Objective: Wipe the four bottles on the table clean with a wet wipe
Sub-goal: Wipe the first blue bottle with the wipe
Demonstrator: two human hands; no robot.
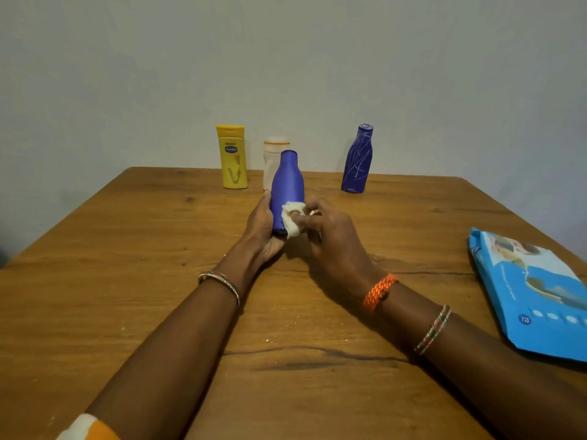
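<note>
My left hand (262, 228) grips the lower part of a plain blue bottle (287, 185), holding it above the table with its neck pointing away from me. My right hand (330, 239) pinches a white wet wipe (293, 217) and presses it against the bottle's lower right side. At the far edge stand a yellow bottle (232, 157), a white bottle (273, 154) partly hidden behind the held one, and a second blue bottle (357, 160) with pale scribbled lines on it.
A blue pack of wet wipes (533, 290) lies flat at the right edge of the wooden table (127, 281). Small white crumbs are scattered on the wood between my forearms. A plain wall stands right behind the bottles.
</note>
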